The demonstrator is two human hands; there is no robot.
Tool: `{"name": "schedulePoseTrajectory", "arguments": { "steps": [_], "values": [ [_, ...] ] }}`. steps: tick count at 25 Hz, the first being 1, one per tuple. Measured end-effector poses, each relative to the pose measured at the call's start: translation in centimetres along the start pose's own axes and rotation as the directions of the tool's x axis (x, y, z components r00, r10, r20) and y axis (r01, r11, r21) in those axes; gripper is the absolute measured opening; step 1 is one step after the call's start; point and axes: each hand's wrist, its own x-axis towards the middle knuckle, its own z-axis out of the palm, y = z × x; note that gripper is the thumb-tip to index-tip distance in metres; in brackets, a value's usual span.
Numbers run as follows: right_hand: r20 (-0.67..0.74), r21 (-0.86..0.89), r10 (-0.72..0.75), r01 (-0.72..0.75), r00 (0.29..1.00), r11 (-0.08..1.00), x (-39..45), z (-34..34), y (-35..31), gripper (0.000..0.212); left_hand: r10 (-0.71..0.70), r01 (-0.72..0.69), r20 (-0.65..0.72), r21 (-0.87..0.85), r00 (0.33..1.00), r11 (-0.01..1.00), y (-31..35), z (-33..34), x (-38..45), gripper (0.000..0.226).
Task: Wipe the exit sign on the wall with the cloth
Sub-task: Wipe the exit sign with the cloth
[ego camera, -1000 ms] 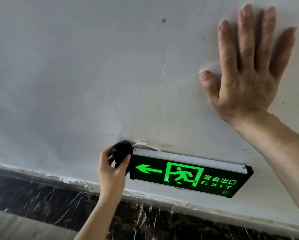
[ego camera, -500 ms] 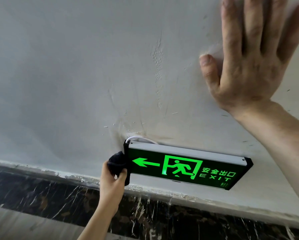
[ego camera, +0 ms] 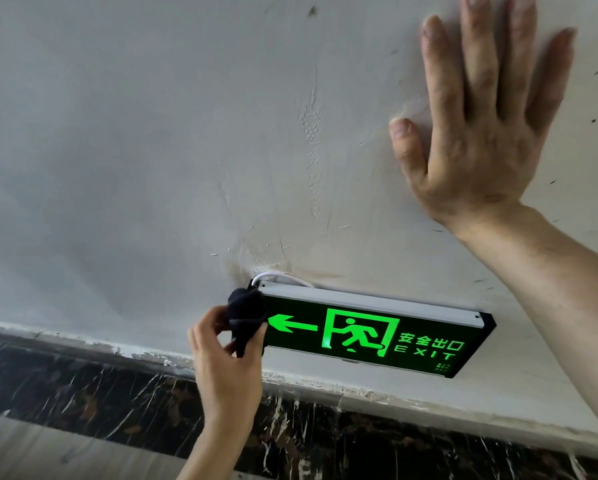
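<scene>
A lit green exit sign [ego camera: 363,332] with an arrow, a running figure and "EXIT" hangs low on the white wall, with a grey top rail and a white cable behind its upper left corner. My left hand [ego camera: 226,362] holds a bunched dark cloth [ego camera: 245,315] pressed against the sign's left end, over its edge. My right hand [ego camera: 474,133] lies flat on the wall above and to the right of the sign, fingers spread, holding nothing.
The white wall [ego camera: 134,150] is scuffed and cracked above the sign. Below the sign runs a band of dark veined marble [ego camera: 83,386] with a rough paint line along its top. A pale strip sits at the bottom left.
My left hand has moved the cloth along the sign's left end, down and then back up. The view has shifted a little. My right hand stays flat on the wall.
</scene>
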Motion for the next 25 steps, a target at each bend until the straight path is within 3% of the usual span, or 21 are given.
{"name": "schedulePoseTrajectory", "arguments": {
  "steps": [3, 6, 8, 10, 12, 16, 21, 25],
  "values": [
    [0.001, 0.009, 0.006, -0.006, 1.000, 1.000, -0.4, -0.1, 0.0, 0.057, 0.164, -0.171, 0.063, 0.147, 0.984, 0.974, 0.0, 1.4, 0.2, 0.054],
    [0.023, 0.042, 0.032, -0.033, 0.999, 0.999, -0.1, 0.0, -0.1, 0.057, 0.194, -0.237, 0.169, 0.291, 0.966, 0.927, -2.0, 2.5, -0.5, 0.053],
    [0.033, 0.060, 0.049, -0.051, 0.998, 0.997, -0.2, -0.2, 0.0, 0.056, 0.071, -0.112, 0.166, 0.258, 0.984, 0.960, -3.3, 2.6, -1.7, 0.047],
    [0.024, 0.046, 0.051, -0.052, 0.998, 0.998, -0.4, -0.4, -0.1, 0.055, -0.160, 0.150, 0.064, 0.143, 0.985, 0.978, -3.6, 2.7, -2.4, 0.040],
    [0.022, 0.055, 0.055, -0.056, 0.998, 0.997, -0.3, -0.4, -0.2, 0.054, -0.279, 0.278, -0.033, -0.022, 0.960, 0.960, -3.0, 3.1, -2.4, 0.038],
    [0.020, 0.068, 0.060, -0.061, 0.998, 0.996, -0.1, -0.7, -0.3, 0.052, -0.210, 0.167, -0.158, -0.250, 0.965, 0.954, 0.0, 3.6, -1.3, 0.039],
    [0.042, 0.073, 0.057, -0.060, 0.998, 0.996, 0.0, -1.3, -0.2, 0.052, -0.149, 0.137, -0.123, -0.102, 0.981, 0.985, 1.7, 6.2, -2.7, 0.041],
    [0.030, 0.077, 0.060, -0.062, 0.998, 0.995, 0.0, -1.4, -0.4, 0.051, -0.028, 0.027, -0.060, -0.006, 0.998, 1.000, 2.1, 7.5, -4.1, 0.045]
  ]
}}
